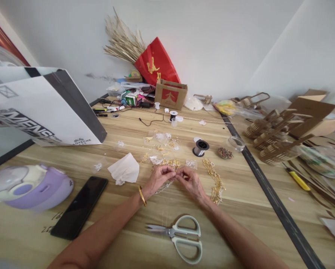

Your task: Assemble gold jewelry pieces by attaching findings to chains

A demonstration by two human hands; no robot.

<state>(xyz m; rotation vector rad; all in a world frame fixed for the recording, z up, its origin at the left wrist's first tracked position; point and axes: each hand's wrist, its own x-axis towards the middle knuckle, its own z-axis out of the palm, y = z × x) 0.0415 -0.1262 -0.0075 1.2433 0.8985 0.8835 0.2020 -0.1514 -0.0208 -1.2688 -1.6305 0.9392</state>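
The left hand (161,178) and right hand (190,181) met fingertip to fingertip above the table (240,198), each with thumb and forefinger pressed together; anything pinched between them was too small to make out. A silver-coloured strand (164,186) lay beneath them, and small gold-coloured pieces (171,163) were heaped just beyond. Gold-coloured chains (216,183) lay beside the right hand, scissors (171,232) rested between the forearms, and a spool (201,148) stood farther back.
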